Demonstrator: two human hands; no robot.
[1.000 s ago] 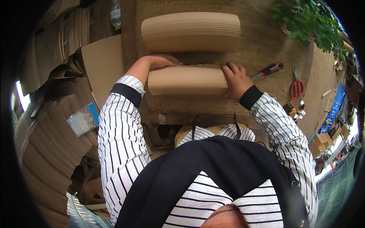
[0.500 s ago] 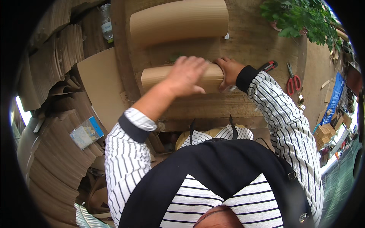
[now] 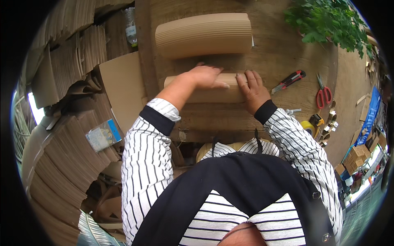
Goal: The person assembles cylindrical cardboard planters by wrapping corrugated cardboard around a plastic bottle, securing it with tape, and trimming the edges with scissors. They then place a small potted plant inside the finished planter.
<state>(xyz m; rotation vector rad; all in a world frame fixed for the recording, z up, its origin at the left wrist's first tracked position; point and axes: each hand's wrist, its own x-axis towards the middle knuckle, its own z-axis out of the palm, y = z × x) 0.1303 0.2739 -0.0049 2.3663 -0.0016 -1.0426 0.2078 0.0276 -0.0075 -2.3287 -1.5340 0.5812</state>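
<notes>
The small cardboard roll [image 3: 205, 88] lies lengthwise on the wooden worktop [image 3: 279, 49], near its front edge. The left hand [image 3: 205, 76] rests flat on top of the roll, fingers extended, grip open. The right hand [image 3: 252, 88] presses against the roll's right end; its fingers appear only slightly curled, not closed around it. A larger cardboard roll [image 3: 204, 36] lies beyond, apart from the first. A utility knife [image 3: 288, 81] and red-handled scissors [image 3: 323, 94] lie to the right.
</notes>
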